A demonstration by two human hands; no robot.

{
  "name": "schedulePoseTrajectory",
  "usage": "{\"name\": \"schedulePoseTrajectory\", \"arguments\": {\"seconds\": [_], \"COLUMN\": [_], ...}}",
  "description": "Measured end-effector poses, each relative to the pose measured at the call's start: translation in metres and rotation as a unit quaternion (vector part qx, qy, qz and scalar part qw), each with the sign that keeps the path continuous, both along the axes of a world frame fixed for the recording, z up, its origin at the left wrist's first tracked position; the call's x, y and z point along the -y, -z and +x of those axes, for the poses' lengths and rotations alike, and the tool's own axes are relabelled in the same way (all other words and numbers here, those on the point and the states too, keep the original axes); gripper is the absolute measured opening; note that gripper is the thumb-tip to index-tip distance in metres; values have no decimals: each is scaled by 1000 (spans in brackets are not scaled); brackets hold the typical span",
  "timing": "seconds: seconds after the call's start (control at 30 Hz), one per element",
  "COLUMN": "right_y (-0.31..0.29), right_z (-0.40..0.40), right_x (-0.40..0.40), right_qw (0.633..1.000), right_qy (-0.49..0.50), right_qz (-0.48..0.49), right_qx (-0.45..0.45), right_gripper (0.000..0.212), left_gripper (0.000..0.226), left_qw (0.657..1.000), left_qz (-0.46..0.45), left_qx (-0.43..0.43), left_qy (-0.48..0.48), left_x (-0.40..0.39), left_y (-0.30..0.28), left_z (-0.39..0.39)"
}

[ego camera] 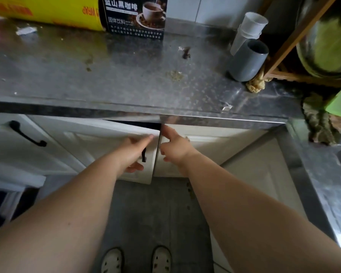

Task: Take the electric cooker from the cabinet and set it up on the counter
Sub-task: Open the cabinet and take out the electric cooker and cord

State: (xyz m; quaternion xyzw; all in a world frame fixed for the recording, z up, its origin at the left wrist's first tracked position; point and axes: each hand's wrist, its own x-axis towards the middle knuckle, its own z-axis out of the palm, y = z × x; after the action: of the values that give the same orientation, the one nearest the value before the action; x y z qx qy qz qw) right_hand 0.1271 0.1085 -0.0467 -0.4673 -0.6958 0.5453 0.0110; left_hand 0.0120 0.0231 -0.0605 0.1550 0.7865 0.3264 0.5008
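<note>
The electric cooker is not in sight. Under the steel counter (pixel 106 75), the white left cabinet door (pixel 98 134) stands slightly ajar, with a dark gap (pixel 138 123) along its top edge. My left hand (pixel 134 152) is wrapped around that door's black handle (pixel 144 155). My right hand (pixel 172 144) rests against the upper left corner of the right cabinet door (pixel 215 142). Its index finger points up at the gap and its other fingers are curled. Whether it grips anything is hidden.
On the counter stand a black coffee box (pixel 135 16), a yellow wrap box (pixel 47 10), a grey cup (pixel 247 61) and stacked white cups (pixel 248 28). A wooden rack (pixel 295 38) with a metal bowl fills the right corner. Another cabinet door with a black handle (pixel 27 134) is left.
</note>
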Motion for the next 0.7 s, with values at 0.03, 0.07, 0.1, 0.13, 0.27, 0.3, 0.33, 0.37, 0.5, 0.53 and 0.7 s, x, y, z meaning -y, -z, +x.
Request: {"name": "schedulePoseTrajectory", "arguments": {"seconds": [0.03,0.07,0.1,0.13,0.27,0.3,0.33,0.37,0.5,0.53,0.7], "right_y": [-1,-3,-4,-6,-15,-17,-22,-24,-31,-32,-28], "right_z": [-1,-1,-1,-1,6,8,8,8,4,0,-23], "right_x": [3,7,11,16,32,37,47,55,93,105,159], "right_qw": [1000,998,997,995,990,987,984,981,963,957,945], "right_qy": [-25,-52,-74,-88,-119,-134,-153,-167,-222,-232,-281], "right_qz": [0,3,9,14,-3,-3,-1,-3,-55,-80,-50], "right_qx": [8,23,36,46,75,83,92,97,145,154,158], "right_gripper": [64,61,57,53,45,44,43,42,35,34,43], "left_gripper": [71,78,83,85,72,66,59,54,46,41,25], "left_qw": [1000,999,998,997,993,993,992,990,988,989,991], "left_qz": [-13,-24,-33,-41,-65,-60,-51,-41,-42,-49,-96], "left_qx": [15,28,43,57,57,37,10,-9,-2,-1,-33], "left_qy": [-6,-19,-34,-44,-75,-93,-116,-138,-147,-137,-85], "left_x": [7,13,19,24,43,48,55,62,98,111,170], "left_y": [-3,-6,-9,-12,-23,-24,-26,-26,-24,-24,-26], "left_z": [2,2,2,2,12,15,16,17,11,7,-22]}}
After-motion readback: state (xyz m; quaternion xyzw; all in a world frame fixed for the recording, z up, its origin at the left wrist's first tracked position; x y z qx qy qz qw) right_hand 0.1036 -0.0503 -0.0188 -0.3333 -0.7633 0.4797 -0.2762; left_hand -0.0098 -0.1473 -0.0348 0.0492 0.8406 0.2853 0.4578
